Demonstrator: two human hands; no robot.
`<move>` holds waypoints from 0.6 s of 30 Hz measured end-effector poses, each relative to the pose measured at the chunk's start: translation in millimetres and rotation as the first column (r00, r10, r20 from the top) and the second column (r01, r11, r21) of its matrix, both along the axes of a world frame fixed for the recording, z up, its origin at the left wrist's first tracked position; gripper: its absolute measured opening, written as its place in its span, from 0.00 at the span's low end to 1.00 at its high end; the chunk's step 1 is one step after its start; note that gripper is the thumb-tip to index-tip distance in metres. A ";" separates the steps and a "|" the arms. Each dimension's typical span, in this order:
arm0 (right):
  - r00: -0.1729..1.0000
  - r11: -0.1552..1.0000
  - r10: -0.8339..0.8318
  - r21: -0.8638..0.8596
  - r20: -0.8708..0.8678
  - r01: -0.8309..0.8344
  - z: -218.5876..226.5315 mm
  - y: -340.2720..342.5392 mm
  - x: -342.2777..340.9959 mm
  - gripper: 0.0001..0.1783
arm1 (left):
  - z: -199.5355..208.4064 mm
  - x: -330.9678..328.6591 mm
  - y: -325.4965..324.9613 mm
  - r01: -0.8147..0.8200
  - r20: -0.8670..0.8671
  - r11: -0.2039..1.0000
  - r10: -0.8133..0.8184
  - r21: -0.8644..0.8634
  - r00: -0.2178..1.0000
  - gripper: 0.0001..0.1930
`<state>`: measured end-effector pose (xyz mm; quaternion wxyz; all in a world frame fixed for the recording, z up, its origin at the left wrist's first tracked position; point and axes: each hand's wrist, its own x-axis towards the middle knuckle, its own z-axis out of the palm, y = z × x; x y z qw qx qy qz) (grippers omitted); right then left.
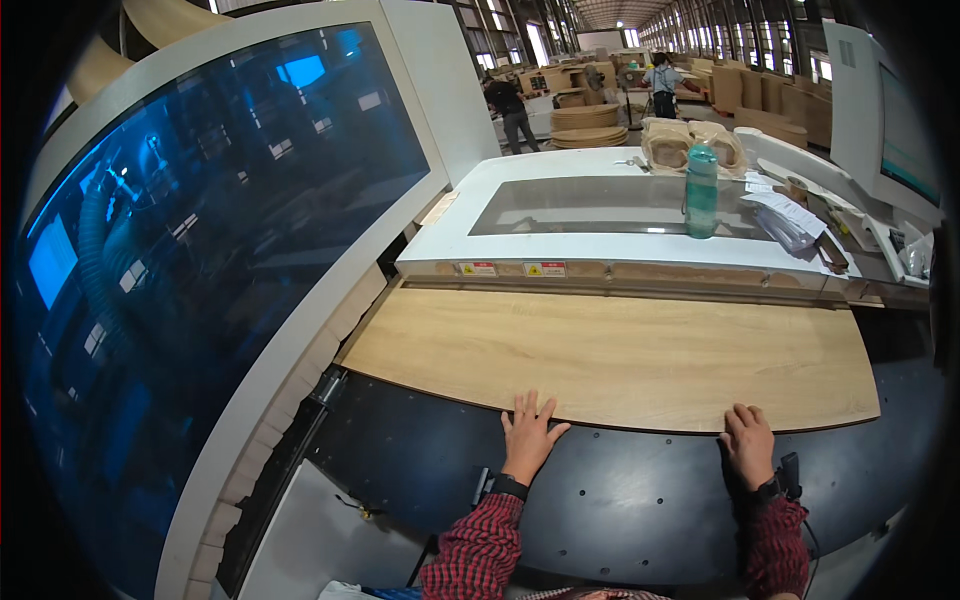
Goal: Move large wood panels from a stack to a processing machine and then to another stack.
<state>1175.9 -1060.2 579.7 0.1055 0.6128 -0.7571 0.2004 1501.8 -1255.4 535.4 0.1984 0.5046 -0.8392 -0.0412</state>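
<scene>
A wide wood-grain board (620, 350) lies flat on the dark machine table, its far edge along the machine's white housing. At its near edge, left of the middle, my left hand (528, 435) rests with fingers spread, the fingertips touching the board. My right hand (748, 442) touches the same edge farther right, its fingers slightly bent and lying on the edge rather than wrapped round it. Both forearms, in red checked sleeves, reach in from below, and each wrist carries a dark band.
On the left stands a machine hood with a blue-tinted window (220, 250). A green bottle (702, 192), a wrapped package (690, 143) and papers (790, 215) sit on the white housing (440, 235). A screen (905, 140) rises at right. Two people work farther off among wooden panels.
</scene>
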 end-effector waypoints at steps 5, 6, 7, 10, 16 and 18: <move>0.976 0.987 -0.160 -0.035 -0.147 0.157 -19.9 22.1 -15.6 0.27 | -6.0 0.6 -1.2 -0.011 0.001 0.999 0.011 -0.032 1.000 0.26; 0.976 0.988 -0.157 -0.027 -0.149 0.154 -19.7 19.3 -16.4 0.27 | -6.4 2.1 0.1 -0.011 0.000 0.999 0.011 -0.032 1.000 0.26; 0.982 0.987 -0.158 0.000 -0.104 0.159 -17.2 14.3 -17.9 0.27 | -6.2 2.3 0.5 -0.014 0.000 1.000 0.014 -0.023 1.000 0.26; 0.986 0.987 -0.158 0.022 -0.060 0.160 -19.4 11.3 -21.1 0.26 | -3.7 0.6 -2.8 -0.024 -0.008 0.999 0.024 -0.022 1.000 0.25; 0.982 0.983 -0.182 0.012 -0.051 0.182 -16.3 8.5 -17.8 0.27 | -4.5 0.6 -5.2 -0.015 -0.004 0.999 0.014 -0.043 1.000 0.25; 0.985 0.985 -0.170 0.013 -0.016 0.170 -20.6 8.6 -22.5 0.29 | -5.1 2.6 -4.1 -0.023 -0.013 0.999 0.023 -0.029 1.000 0.25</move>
